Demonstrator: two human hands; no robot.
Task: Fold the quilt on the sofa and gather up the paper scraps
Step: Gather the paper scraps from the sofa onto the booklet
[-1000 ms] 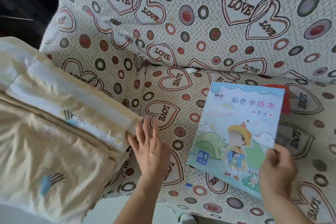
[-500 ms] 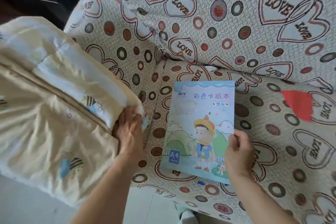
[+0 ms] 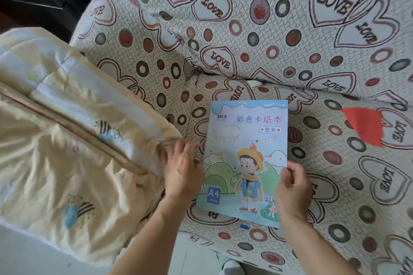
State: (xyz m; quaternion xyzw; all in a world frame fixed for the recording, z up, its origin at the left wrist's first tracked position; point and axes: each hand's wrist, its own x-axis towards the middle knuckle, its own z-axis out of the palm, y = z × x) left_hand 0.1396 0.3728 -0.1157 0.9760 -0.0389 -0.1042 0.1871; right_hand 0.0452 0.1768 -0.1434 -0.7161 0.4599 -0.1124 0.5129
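From the head view, your left hand (image 3: 181, 172) lies with fingers spread and fairly straight against the corner of the quilt (image 3: 67, 140), pressing it rather than gripping; the fingertips are blurred, so a light pinch cannot be ruled out. The quilt sits folded in a thick pad at the left end of the sofa (image 3: 245, 29), its lower edge hanging over the seat front toward the floor (image 3: 44, 259). It looks soft, bulky and light, likely to slump or unfold if you lift it by one layer, so take it through the whole stack at the folded corner or slide a flat hand beneath. Your right hand (image 3: 292, 187) pinches the lower right edge of the pad (image 3: 248, 156) of card paper, thumb on the cover, with the pad lying across the seat just beside the left hand. It looks stiff and smooth, easy to carry by one edge, and could serve as a flat carrier. A red scrap (image 3: 364, 125) lies well apart to the right on the seat, and a small blue scrap (image 3: 244, 227) peeks out just below the pad near the seat front; both are thin and light, best pinched at an edge. The seat between pad and red scrap gives open room; the seat front is close.
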